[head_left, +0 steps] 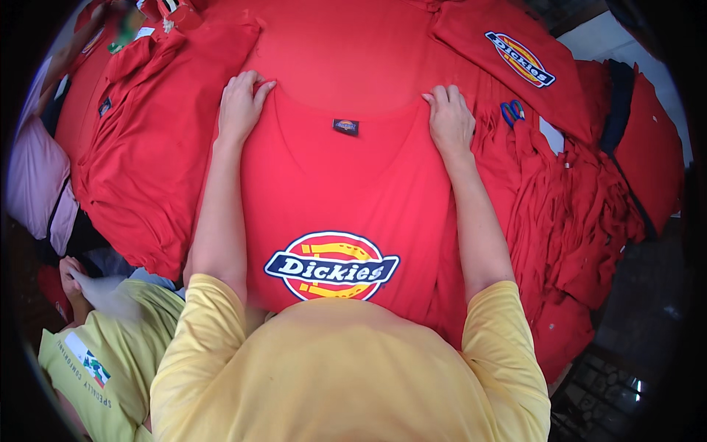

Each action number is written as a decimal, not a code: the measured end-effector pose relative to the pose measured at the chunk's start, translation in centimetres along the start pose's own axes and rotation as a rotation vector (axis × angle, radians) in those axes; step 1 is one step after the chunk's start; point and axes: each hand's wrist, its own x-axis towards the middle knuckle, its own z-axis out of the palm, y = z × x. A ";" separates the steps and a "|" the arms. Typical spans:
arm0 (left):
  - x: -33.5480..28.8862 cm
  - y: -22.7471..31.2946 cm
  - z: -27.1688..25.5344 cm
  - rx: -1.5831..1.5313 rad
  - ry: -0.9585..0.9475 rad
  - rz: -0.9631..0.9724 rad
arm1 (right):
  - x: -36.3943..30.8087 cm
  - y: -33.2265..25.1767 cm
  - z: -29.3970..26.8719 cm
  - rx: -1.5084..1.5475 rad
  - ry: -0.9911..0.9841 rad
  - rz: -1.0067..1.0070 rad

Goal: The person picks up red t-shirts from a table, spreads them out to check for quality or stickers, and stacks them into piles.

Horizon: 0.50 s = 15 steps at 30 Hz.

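A red T-shirt [346, 195] lies spread out in front of me, its neckline at the far end. It has a small dark neck label [345, 127] and a large printed emblem in navy, yellow and white on the chest. My left hand [244, 109] pinches the shirt's left shoulder between thumb and fingers. At the opposite shoulder, my right hand [450, 118] grips the cloth the same way. The neckline is stretched wide between both hands. The shirt's lower part is hidden by my yellow-sleeved body.
Red garments [166, 147] are heaped on the left, and a crumpled red pile [571, 214] is on the right. Blue-handled scissors [512, 112] rest near my right hand. Another emblem-printed red shirt [456, 26] lies far right. People in yellow-green and pink clothing are at the left.
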 end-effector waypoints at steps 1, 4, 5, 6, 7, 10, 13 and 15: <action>0.1 0.0 0.0 0.000 -0.017 -0.005 | 0.4 0.1 -0.2 -0.013 0.008 -0.016; 0.1 0.4 -0.1 -0.012 -0.043 -0.009 | -0.2 0.3 0.1 0.018 -0.004 -0.054; -0.1 0.6 0.0 -0.019 -0.038 -0.009 | -0.1 0.2 0.2 0.019 -0.006 -0.060; -0.2 0.7 0.0 -0.027 -0.033 -0.008 | -0.2 0.3 0.1 0.019 -0.007 -0.065; -0.2 0.7 0.1 -0.043 -0.045 -0.015 | -0.4 0.0 -0.1 0.019 -0.014 -0.068; 0.0 0.7 -0.2 -0.077 -0.110 -0.025 | -0.4 -0.8 -1.3 -0.007 -0.024 -0.052; -1.1 1.5 -0.6 0.133 -0.026 0.036 | -0.9 -2.6 -3.7 0.039 0.006 -0.008; -1.8 4.2 -1.2 0.112 0.103 0.072 | -2.1 -3.6 -4.6 0.128 -0.014 0.028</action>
